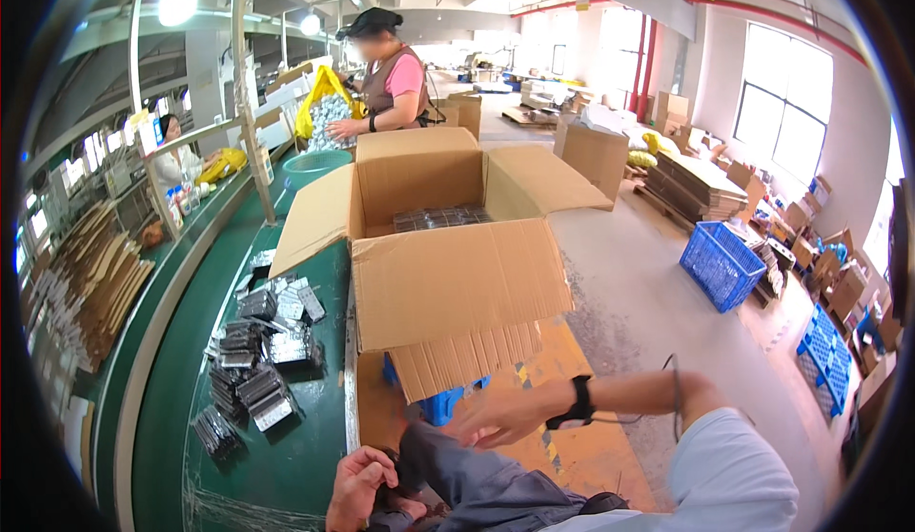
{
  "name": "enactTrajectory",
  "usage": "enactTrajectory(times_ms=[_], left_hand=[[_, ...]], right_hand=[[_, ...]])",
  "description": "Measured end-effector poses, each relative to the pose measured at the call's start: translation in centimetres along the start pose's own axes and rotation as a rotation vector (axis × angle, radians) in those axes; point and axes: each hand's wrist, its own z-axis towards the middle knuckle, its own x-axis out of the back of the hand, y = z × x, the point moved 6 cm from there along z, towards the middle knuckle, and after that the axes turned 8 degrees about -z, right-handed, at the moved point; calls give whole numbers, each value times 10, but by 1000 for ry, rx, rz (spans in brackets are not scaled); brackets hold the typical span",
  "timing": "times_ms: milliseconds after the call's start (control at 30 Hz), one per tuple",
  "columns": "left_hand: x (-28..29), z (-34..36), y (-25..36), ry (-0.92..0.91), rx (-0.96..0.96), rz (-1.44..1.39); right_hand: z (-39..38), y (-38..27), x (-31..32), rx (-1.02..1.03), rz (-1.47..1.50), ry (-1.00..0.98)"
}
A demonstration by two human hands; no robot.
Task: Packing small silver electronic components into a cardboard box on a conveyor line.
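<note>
My left hand (358, 490) is low in the view, beside the edge of the green work surface (324, 418). Its fingers are curled closed next to something dark; what they hold, if anything, I cannot make out. Over my grey-trousered leg, my right hand (500, 416) is smeared by motion, with a black band on its wrist. An open cardboard box (457, 275) stands in front of me, flaps spread outward, with dark, shiny stacked packs (441, 217) inside. Several bundles of thin, dark, shiny pieces (265, 394) lie in a loose pile on the green surface, left of the box.
Beyond the box, a person (396, 79) handles a yellow bag (327, 98) of small pale pieces above a green tub (317, 166). Another person sits across the line at the far left. A blue crate (721, 265) and a blue pallet (825, 358) occupy the right floor, near stacked cardboard (694, 187).
</note>
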Motion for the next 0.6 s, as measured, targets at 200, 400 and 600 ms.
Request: enactTrajectory(times_ms=[200, 400, 600], left_hand=[[-60, -2, 42, 175, -111, 511], [-126, 37, 129, 6, -722, 1270], [-167, 148, 178, -19, -923, 1555]], right_hand=[[-51, -35, 208, -3, -455, 714], [-73, 8, 396, -260, -943, 927], [-18, 151, 449, -647, -1046, 478]])
